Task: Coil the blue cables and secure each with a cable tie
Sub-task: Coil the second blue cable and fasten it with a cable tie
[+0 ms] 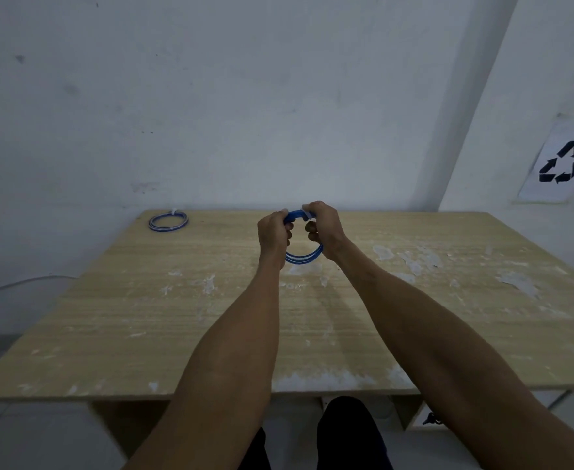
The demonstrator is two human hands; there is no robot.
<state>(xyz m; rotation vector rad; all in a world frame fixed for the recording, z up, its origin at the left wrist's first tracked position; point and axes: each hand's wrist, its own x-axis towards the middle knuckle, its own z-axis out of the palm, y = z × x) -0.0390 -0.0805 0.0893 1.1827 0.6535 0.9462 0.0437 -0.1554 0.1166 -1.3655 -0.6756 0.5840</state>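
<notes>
I hold a coiled blue cable [303, 257] upright above the middle of the wooden table [211, 317]. My left hand [273, 234] grips the coil's upper left part. My right hand [323, 228] grips its upper right part, where a thin white cable tie [307, 214] shows between my fingers. The bottom arc of the coil hangs below both hands. A second blue cable coil [168, 221] lies flat at the table's far left corner, with a white tie sticking up from its far side.
The table stands against a white wall [245, 96]. A paper sheet with a recycling sign [558, 162] hangs on the wall at the right. A thin pale cable [17, 283] runs along the floor at the left. My legs show under the table's near edge.
</notes>
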